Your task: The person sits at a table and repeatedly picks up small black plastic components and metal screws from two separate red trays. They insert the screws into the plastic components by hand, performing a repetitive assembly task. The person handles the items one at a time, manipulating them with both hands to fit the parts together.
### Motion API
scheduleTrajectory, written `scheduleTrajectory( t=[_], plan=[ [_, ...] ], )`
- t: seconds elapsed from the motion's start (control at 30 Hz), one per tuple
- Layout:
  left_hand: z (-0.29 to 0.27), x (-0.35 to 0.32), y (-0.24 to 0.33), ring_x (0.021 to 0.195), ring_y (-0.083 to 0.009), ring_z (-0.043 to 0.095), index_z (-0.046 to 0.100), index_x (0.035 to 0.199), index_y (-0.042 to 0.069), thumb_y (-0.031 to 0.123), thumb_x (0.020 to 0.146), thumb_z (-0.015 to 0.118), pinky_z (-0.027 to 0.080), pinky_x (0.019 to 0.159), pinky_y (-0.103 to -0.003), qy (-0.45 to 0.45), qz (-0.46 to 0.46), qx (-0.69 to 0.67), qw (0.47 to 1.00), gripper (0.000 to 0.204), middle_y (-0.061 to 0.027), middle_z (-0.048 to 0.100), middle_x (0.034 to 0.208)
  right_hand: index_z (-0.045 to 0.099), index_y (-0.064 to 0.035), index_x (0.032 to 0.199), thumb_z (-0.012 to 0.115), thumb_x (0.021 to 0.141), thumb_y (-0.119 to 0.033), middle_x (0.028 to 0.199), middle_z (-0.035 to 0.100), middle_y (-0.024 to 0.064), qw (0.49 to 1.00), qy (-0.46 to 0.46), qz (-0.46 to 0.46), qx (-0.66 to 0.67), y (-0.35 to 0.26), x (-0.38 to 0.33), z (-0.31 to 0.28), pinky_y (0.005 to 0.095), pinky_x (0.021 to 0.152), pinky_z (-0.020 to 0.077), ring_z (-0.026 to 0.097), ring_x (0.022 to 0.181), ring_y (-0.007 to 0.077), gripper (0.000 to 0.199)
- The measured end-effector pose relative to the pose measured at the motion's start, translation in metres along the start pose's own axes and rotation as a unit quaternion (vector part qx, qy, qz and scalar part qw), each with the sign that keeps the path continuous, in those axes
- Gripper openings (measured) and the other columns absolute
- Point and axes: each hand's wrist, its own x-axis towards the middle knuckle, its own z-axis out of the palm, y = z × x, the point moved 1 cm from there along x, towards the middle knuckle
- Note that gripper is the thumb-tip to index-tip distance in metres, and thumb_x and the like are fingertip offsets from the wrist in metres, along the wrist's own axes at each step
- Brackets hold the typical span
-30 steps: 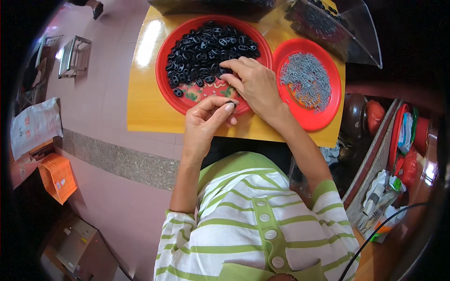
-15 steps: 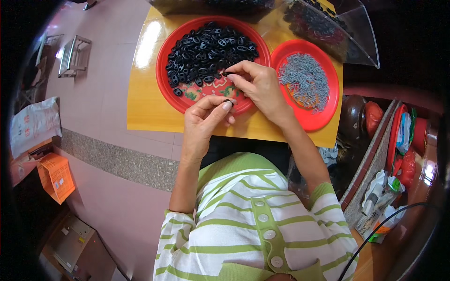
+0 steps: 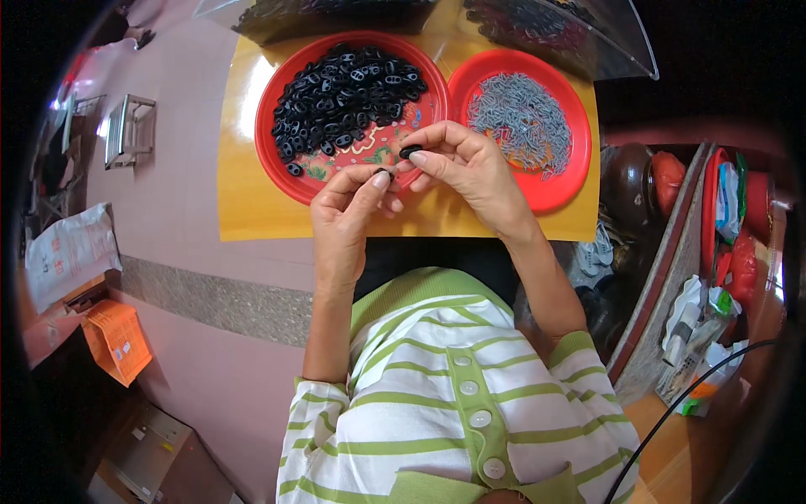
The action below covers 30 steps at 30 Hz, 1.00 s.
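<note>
Small black oval plastic pieces with two holes (image 3: pixel 348 88) are heaped in a round red tray (image 3: pixel 267 155) on the yellow table. Over the tray's near edge, my left hand (image 3: pixel 348 202) pinches one black piece (image 3: pixel 384 173) between thumb and forefinger. Just to its right, my right hand (image 3: pixel 462 168) grips another black oval piece (image 3: pixel 410 152) at the fingertips. The two pieces are close together but apart. Beside my right hand stands a smaller red plate (image 3: pixel 554 195) holding many small grey screw-like pieces (image 3: pixel 525 118).
Clear plastic bins (image 3: pixel 571 38) with dark pieces stand along the table's (image 3: pixel 269 225) far edge. A metal stool (image 3: pixel 128 133) is on the floor at the left, with an orange bag (image 3: pixel 119 340) nearer. A black cable (image 3: pixel 688 391) runs along the right.
My right hand has lifted a black piece away from the heap and turned it toward my left hand. The whole view has shifted slightly, with the trays now further left.
</note>
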Motion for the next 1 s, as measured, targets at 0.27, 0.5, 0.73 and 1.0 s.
scheduleTrajectory(
  t=[0.27,0.5,0.73,1.0],
  plan=[
    [0.004,-0.002,-0.002,0.066,-0.0106,0.059,0.062,0.094,-0.002,0.008,0.087,0.059,0.045,0.06,-0.022,-0.009,-0.002,0.027,1.0,0.012,-0.005,0.063,0.079,0.059,-0.0021,0.113,0.055,0.09,-0.009,0.099,0.062,0.004,0.999,0.005,-0.025,-0.042,-0.01,-0.015,-0.002,0.0198,0.068,0.0498,0.059,0.08,0.0073,0.024],
    [0.007,-0.001,-0.001,0.064,-0.0096,0.058,0.063,0.093,-0.002,0.007,0.087,0.059,0.045,0.059,-0.021,-0.018,0.009,0.057,0.998,0.011,-0.0049,0.063,0.076,0.059,-0.0027,0.111,0.056,0.09,-0.01,0.096,0.061,0.0012,0.999,0.014,-0.049,-0.001,-0.003,-0.018,0.0,0.0193,0.067,0.048,0.056,0.078,0.0044,0.023],
    [0.007,-0.001,0.003,0.065,-0.0083,0.058,0.062,0.092,-0.002,0.006,0.086,0.061,0.043,0.06,-0.02,-0.035,0.031,0.112,0.993,0.01,-0.0038,0.063,0.076,0.061,-0.0015,0.107,0.059,0.088,-0.009,0.092,0.061,0.0004,0.997,-0.002,-0.047,-0.056,-0.001,-0.018,-0.003,0.0202,0.067,0.0476,0.055,0.073,0.0046,0.021],
    [0.007,-0.001,0.007,0.066,-0.0072,0.057,0.062,0.093,-0.003,0.006,0.086,0.061,0.044,0.06,-0.019,-0.041,0.032,0.149,0.987,0.011,-0.0023,0.063,0.078,0.063,-0.0001,0.103,0.061,0.086,-0.008,0.087,0.063,0.0011,0.994,0.019,-0.061,-0.089,-0.006,-0.018,0.001,0.0199,0.065,0.0476,0.056,0.071,0.0049,0.019]
  ],
)
